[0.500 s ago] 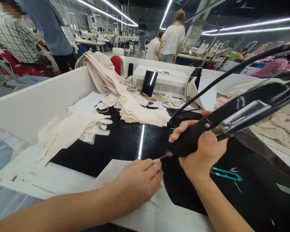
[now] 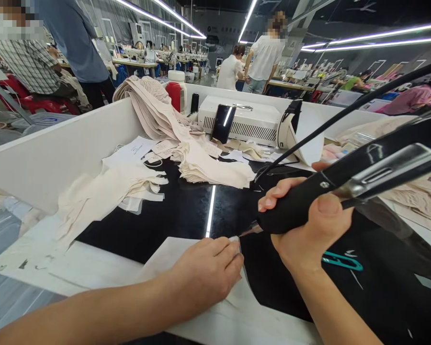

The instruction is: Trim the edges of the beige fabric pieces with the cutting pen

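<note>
My left fingers (image 2: 233, 258) are holding the sheet's (image 2: 165, 254) edge, my right fingers (image 2: 283, 187) gripping the smooth tool (image 2: 355, 167); glossy table (image 2: 187, 211) is lying open ahead.

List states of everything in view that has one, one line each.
Left hand: curled on the white piece, grip hidden
Right hand: wrapped round the black tool
Black tool: held tilted, tip near left hand; running or not, can't tell
White piece: partly covered by left hand
Phone: propped up, screen dark
Cream stack: layered
Teal tool: lying down
Ceiling lights: on
</note>
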`<act>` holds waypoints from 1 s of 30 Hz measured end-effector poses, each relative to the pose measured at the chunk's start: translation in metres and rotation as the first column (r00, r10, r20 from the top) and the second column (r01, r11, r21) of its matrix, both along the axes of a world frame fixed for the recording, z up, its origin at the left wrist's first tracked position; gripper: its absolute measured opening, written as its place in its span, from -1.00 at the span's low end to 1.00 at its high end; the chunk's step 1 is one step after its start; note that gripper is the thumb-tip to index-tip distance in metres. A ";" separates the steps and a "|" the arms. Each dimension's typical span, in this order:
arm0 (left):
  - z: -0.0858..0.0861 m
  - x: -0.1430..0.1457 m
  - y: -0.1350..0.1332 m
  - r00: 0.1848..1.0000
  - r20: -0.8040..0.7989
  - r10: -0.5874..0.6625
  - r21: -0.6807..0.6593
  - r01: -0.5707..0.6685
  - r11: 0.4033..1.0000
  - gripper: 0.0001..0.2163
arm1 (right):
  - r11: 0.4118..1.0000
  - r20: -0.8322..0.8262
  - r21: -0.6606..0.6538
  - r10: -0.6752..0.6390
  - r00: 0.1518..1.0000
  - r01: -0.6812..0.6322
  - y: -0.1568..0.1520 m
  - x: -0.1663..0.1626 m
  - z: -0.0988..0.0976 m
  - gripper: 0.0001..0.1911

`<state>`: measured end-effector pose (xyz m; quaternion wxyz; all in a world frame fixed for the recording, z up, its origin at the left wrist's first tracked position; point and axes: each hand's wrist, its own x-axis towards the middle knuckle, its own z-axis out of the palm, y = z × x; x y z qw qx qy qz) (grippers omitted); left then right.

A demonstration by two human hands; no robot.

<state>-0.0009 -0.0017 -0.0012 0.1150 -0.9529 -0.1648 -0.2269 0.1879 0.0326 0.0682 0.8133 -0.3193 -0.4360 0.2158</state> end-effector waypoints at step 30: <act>-0.006 0.002 0.000 1.000 -0.016 0.024 -0.047 -0.025 0.999 -0.86 | 1.000 0.072 0.016 0.007 0.997 -0.008 -0.001 -0.008 -0.004 -0.53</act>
